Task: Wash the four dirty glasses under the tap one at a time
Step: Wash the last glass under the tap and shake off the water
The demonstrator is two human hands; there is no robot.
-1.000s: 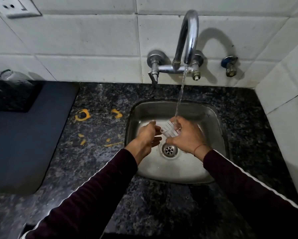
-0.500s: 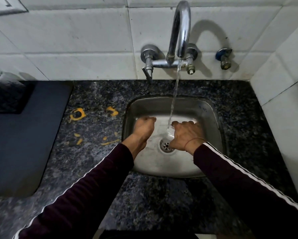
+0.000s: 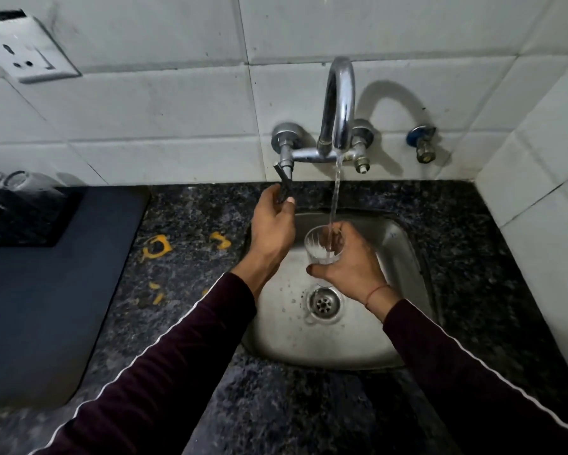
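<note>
The glass (image 3: 322, 246) stands upright, mouth up, mid-frame over the sink (image 3: 404, 326), grasped by the right hand (image 3: 351, 264) under the tap (image 3: 338, 103) stream. The left hand (image 3: 273, 224) pinches the tap lever (image 3: 283, 185); upper left, perhaps two more glasses (image 3: 5, 182)

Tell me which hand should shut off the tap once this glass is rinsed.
Left. The left hand already pinches the tap lever, while the right hand holds the glass under the stream.

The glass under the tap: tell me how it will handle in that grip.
Likely slippery: the glass is wet, with the stream running into it. Probably getting heavier as water collects inside. Looks thin and clear, so fragile if it slips onto the steel sink; only the right hand holds it.
</note>
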